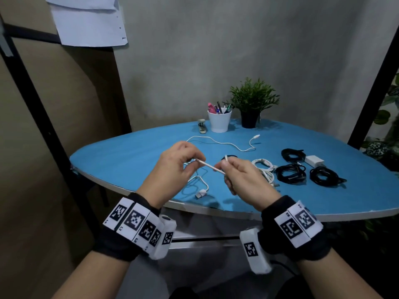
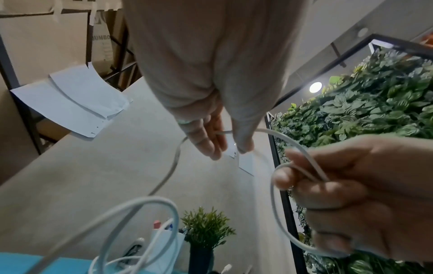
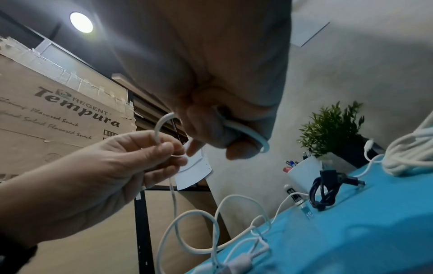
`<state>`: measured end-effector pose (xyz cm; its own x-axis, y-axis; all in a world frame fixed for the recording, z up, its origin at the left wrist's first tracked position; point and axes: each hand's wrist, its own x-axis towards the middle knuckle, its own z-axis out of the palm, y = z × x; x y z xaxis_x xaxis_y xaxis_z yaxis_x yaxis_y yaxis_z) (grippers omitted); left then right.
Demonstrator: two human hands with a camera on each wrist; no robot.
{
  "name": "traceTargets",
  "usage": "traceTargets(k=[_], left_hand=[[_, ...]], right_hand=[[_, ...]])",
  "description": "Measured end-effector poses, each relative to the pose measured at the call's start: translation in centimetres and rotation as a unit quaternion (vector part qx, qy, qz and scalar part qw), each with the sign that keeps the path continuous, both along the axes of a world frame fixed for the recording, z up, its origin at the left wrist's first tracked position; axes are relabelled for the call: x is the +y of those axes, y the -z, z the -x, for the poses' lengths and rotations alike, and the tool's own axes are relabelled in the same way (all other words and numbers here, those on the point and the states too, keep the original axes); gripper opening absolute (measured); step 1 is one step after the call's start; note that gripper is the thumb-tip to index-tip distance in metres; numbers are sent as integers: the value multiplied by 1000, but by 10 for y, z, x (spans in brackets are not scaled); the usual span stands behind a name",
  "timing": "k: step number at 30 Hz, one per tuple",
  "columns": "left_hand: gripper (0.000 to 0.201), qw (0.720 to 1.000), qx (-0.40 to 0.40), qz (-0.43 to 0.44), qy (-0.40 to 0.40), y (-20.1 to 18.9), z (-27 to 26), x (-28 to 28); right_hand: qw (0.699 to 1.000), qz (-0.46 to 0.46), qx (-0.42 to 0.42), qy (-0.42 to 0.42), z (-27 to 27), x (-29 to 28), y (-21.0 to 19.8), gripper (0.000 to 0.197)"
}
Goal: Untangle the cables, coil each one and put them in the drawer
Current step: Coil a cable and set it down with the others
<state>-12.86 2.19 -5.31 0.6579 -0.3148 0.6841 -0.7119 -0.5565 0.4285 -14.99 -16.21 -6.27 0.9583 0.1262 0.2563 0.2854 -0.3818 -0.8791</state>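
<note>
Hands (image 1: 172, 167) two, black coils (image 1: 291, 174) three

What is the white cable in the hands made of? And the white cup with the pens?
White cable: looks like smooth, matte rubbery plastic; it bends into soft loops. White cup: probably glazed ceramic or plastic; smooth, plain, with a slight sheen. The view cannot settle which.

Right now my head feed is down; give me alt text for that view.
Both hands, the left hand and right hand, pinch a white cable stretched taut between them above a blue table. To the right lie a white coil, three black coils and a charger; behind stand a pen cup, a plant and a stapler.
</note>
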Motion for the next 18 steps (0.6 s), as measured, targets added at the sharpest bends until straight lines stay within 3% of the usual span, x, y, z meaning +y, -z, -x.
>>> traceTargets(k=[3,5,10,15,18], left_hand=[[11,1000,2,5,-29,10,-8,1],[12,999,25,5,-47,15,-10,0],[20,989,131,10,-67,33,-14,-11],[23,976,112,-156,-103,50,-20,-15],[22,962,148,-211,-92,57,-22,-11]], right_hand=[[998,38,19,-43,4,0,7,51],[996,16,47,-80,5,1,8,52],[966,-216,92,-109,4,3,-3,50],[883,-446,113,-96,0,2,-14,39],[829,-545,88,-84,-5,1,-15,36]])
